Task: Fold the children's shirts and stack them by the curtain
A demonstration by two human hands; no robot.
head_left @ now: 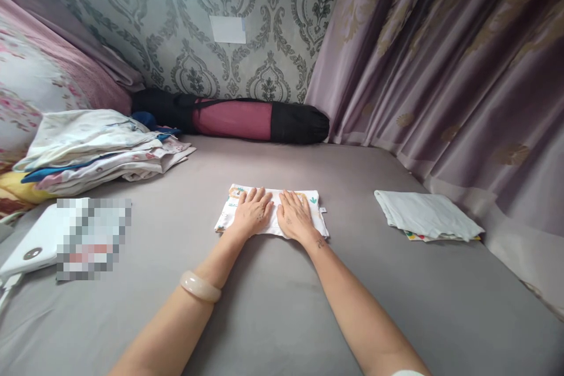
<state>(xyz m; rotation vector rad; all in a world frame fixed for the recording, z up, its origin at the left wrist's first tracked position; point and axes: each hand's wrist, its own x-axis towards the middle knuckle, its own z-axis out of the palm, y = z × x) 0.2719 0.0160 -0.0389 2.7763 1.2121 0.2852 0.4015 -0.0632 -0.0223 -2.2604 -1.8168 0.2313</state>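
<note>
A white printed cloth [274, 224], folded into a flat rectangle, lies on the grey bed sheet [282, 317] in front of me. It looks like a small garment with coloured figures, and a little tag sticks out at its right edge. My left hand [254, 210] rests palm down on its left half, fingers stretched forward. On the right half lies my right hand [294, 214], also flat with the fingers extended. Neither hand grips the cloth; both touch its top. What is under the palms is hidden.
At left sits a pile of clothes [101, 147], with a white device and its cable [39, 241] nearer me, beside a blurred-out item. Folded pale cloth [429, 214] lies at right. A black and maroon long bag [233, 118] lines the wall; curtains [440, 70] hang at right.
</note>
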